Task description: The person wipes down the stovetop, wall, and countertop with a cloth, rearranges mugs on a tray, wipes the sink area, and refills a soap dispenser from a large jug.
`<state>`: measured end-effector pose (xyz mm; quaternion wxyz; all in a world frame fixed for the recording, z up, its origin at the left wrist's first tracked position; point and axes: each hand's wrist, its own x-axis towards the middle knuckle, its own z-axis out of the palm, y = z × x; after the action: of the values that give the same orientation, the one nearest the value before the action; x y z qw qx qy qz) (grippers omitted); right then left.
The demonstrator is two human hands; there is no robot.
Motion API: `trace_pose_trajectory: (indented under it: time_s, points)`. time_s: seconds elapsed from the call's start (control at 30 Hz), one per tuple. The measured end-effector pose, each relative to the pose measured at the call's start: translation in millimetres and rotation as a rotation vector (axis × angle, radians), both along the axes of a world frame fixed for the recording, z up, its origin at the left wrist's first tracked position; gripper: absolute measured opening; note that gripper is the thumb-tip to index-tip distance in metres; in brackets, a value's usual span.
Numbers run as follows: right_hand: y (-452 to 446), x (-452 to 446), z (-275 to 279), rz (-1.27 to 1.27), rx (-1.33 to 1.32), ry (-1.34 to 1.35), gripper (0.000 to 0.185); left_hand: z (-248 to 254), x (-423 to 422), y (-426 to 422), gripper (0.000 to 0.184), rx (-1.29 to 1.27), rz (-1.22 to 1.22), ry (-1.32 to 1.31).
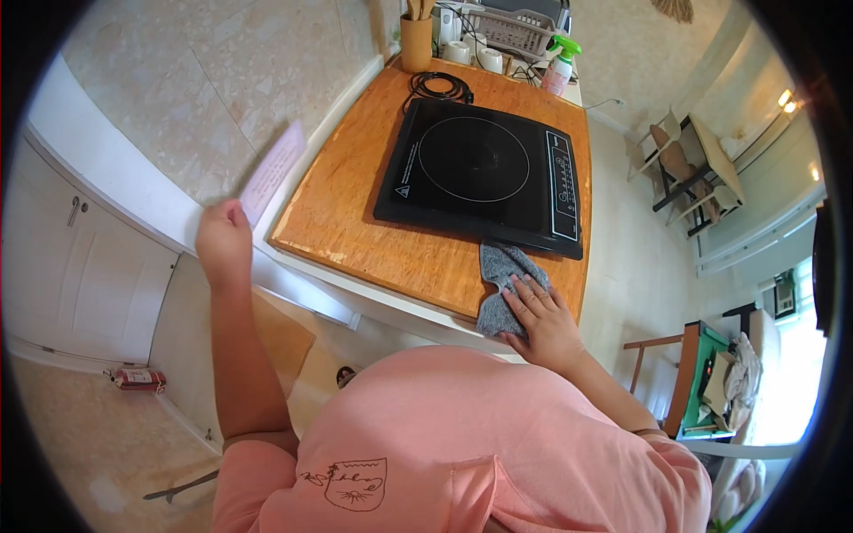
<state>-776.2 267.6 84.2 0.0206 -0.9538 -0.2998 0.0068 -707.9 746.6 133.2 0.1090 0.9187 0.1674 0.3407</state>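
Gray cloth (499, 277) lay on the desk (342, 191), at six o'clock from the cooker (475, 169), under the right hand (544, 324), grip spread wide; the left hand (224, 238) pinched paper (274, 173) at nine. I judged this wiping, the next stroke needing even pressure.

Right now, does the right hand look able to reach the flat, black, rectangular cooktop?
Probably yes: the right hand rests on the grey fabric cloth near the cooktop, with only this cloth between them.
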Motion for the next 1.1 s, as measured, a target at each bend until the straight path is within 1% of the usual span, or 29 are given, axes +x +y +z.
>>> trace_pose_trajectory:
  time_s: [0.03,0.17,0.27,0.33,0.37,0.43,0.57,0.63,0.67,0.73,0.77,0.83,0.87,0.93,1.1]
  points:
    - [0.0,0.1,-0.3,-0.003,-0.004,0.001,0.068,6.3,-0.1,2.5,0.014,0.012,0.011,-0.042]
    - [0.5,0.5,1.1,-0.008,-0.02,0.007,0.067,6.4,3.0,12.0,0.015,0.05,0.011,-0.045]
    - [0.1,0.7,1.0,-0.004,-0.026,-0.001,0.068,-1.4,2.5,10.3,0.018,0.009,0.037,0.01]
    - [-0.3,1.0,0.0,-0.004,-0.022,-0.002,0.068,0.1,1.8,3.2,0.024,0.023,0.052,-0.034]
    - [-0.1,0.9,-0.3,-0.003,-0.018,-0.002,0.068,0.6,1.8,3.2,0.024,0.022,0.055,-0.034]
    - [0.0,0.4,0.0,-0.002,-0.02,-0.001,0.068,2.8,3.8,4.3,0.031,0.102,0.085,0.062]
    - [0.5,0.1,-0.5,-0.006,-0.008,-0.003,0.068,4.7,3.7,0.3,0.033,0.149,0.131,0.116]
    - [1.1,-0.1,0.2,-0.005,-0.006,-0.005,0.068,11.2,1.2,-5.1,0.042,0.192,0.191,0.239]
    - [1.3,-0.1,0.6,-0.006,-0.004,-0.006,0.069,15.5,0.6,-7.2,0.042,0.191,0.193,0.239]
    - [1.1,-0.5,0.6,-0.004,-0.002,-0.009,0.069,22.3,0.1,-9.9,0.054,0.186,0.203,0.436]
    - [1.1,-0.5,0.6,-0.003,0.001,-0.011,0.069,22.6,0.7,-9.4,0.054,0.184,0.206,0.436]
    - [1.1,-0.6,0.1,-0.001,-0.004,-0.014,0.069,22.8,1.6,-8.2,0.065,0.211,0.198,0.513]
    - [1.1,-0.6,-0.1,-0.004,-0.008,-0.016,0.069,22.3,1.0,-8.3,0.065,0.211,0.2,0.513]
    - [1.4,-0.4,-0.2,-0.007,-0.003,-0.013,0.069,20.2,0.2,-9.2,0.072,0.196,0.191,0.563]
    - [2.1,-0.6,0.1,-0.015,0.003,-0.006,0.069,15.3,0.2,-8.3,0.077,0.176,0.182,0.567]
